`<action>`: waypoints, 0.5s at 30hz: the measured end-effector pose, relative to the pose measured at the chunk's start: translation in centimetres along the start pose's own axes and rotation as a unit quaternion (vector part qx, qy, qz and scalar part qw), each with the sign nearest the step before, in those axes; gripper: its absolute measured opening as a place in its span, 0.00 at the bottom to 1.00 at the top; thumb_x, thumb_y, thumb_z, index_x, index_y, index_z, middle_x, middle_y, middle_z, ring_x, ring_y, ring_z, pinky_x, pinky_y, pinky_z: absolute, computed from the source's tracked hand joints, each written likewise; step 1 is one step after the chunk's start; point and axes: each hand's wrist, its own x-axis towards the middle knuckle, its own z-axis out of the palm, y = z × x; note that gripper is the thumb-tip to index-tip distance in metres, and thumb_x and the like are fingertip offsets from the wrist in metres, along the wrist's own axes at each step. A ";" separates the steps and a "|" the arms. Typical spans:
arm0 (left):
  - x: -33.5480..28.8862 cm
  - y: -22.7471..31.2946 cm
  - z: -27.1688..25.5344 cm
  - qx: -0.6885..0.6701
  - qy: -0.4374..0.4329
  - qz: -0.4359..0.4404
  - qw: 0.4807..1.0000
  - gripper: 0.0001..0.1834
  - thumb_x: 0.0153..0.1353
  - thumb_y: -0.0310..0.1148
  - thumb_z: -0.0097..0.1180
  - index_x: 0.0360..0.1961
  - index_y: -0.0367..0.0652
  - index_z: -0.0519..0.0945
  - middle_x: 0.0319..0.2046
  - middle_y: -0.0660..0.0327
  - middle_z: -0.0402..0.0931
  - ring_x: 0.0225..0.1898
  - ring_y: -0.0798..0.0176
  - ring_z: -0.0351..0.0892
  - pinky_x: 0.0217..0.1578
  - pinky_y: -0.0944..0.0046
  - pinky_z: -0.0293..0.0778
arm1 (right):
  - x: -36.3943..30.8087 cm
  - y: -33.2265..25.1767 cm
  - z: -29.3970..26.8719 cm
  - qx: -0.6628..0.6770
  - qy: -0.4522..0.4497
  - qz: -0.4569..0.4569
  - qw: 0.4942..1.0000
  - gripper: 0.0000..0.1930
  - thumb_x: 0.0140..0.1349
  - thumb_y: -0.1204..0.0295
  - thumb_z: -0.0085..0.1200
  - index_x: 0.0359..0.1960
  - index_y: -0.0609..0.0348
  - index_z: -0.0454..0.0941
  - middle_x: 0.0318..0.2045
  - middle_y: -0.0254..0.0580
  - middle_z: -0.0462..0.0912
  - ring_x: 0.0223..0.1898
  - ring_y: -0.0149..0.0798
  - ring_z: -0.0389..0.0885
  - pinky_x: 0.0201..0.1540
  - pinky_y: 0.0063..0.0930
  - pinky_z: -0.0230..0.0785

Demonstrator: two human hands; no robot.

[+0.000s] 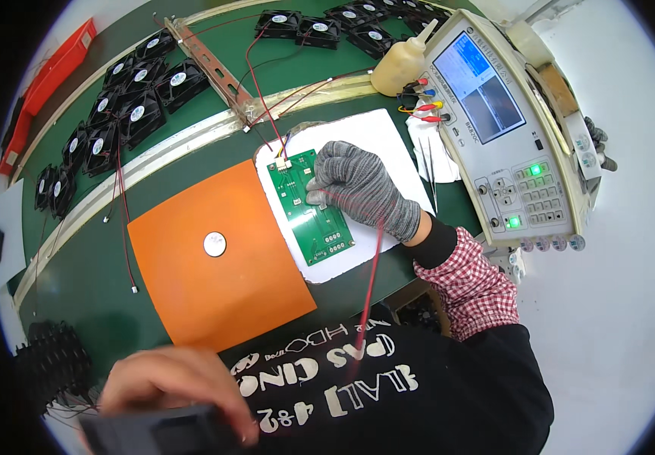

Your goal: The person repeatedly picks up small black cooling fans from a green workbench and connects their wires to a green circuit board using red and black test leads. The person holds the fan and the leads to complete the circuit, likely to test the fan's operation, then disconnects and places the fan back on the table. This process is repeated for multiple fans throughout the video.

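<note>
My right hand (358, 186), in a grey knit glove, is over the green circuit board (320, 235). Its fingers are pinched on the end of a thin red wire (371, 288); the tip they grip is hidden. That wire runs down across my dark shirt. A white connector with several wires is plugged into the board's upper left corner. At the lower left, my bare left hand (172, 371) is closed on a black cooling fan (164, 432), blurred and partly cut off by the picture's edge. The board lies on a white pad (388, 144).
An orange mat (183, 288) with a round white disc (214, 243) lies left of the board. Black fans (137, 114) crowd the far side. At right stand a test instrument (487, 98) with a lit screen, a squeeze bottle (399, 67) and tweezers (429, 167).
</note>
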 end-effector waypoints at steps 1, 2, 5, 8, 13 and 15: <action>0.6 0.1 0.5 -0.040 -0.009 -0.014 0.999 0.16 0.67 0.29 0.53 0.49 0.27 0.74 0.30 0.37 0.80 0.28 0.41 0.83 0.27 0.50 0.79 | 0.0 -0.2 0.0 -0.021 0.002 -0.006 1.000 0.10 0.46 0.72 0.69 0.23 0.59 0.77 0.26 0.41 0.74 0.32 0.45 0.75 0.38 0.35 0.70; 1.8 0.8 1.7 -0.074 -0.006 -0.031 0.997 0.13 0.66 0.30 0.54 0.45 0.29 0.76 0.30 0.35 0.80 0.23 0.44 0.82 0.23 0.54 0.78 | 0.0 -0.3 0.0 -0.041 0.003 -0.012 0.999 0.10 0.46 0.73 0.69 0.23 0.59 0.77 0.26 0.41 0.74 0.32 0.45 0.75 0.38 0.35 0.70; 1.7 0.0 -0.4 -0.110 -0.202 -0.041 0.972 0.30 0.69 0.42 0.53 0.66 0.38 0.63 0.48 0.52 0.74 0.51 0.53 0.77 0.47 0.62 0.76 | 0.1 -0.9 0.0 -0.044 -0.007 -0.003 0.999 0.12 0.47 0.75 0.71 0.24 0.61 0.76 0.29 0.37 0.75 0.35 0.38 0.76 0.42 0.30 0.72; 1.5 -0.6 2.1 0.074 0.001 0.069 0.995 0.15 0.66 0.33 0.54 0.48 0.34 0.72 0.32 0.45 0.78 0.33 0.49 0.80 0.30 0.57 0.77 | 0.2 -0.9 -0.1 -0.054 -0.014 -0.004 0.998 0.11 0.47 0.75 0.70 0.25 0.61 0.77 0.29 0.37 0.75 0.35 0.39 0.76 0.41 0.31 0.72; 4.0 -1.2 -0.9 0.777 0.161 0.241 0.560 0.52 0.42 0.63 0.68 0.59 0.32 0.70 0.45 0.47 0.76 0.42 0.50 0.75 0.44 0.54 0.68 | -0.1 -1.3 -0.4 -0.093 -0.018 0.007 0.995 0.10 0.48 0.76 0.69 0.27 0.60 0.78 0.30 0.38 0.77 0.36 0.40 0.79 0.40 0.30 0.72; 7.9 -0.4 -2.1 0.857 0.152 0.245 0.427 0.56 0.37 0.61 0.73 0.61 0.31 0.70 0.54 0.46 0.73 0.53 0.46 0.73 0.56 0.52 0.65 | -0.1 -1.6 -0.4 -0.104 -0.010 0.017 0.994 0.09 0.49 0.74 0.68 0.27 0.59 0.78 0.30 0.40 0.78 0.36 0.43 0.79 0.41 0.32 0.72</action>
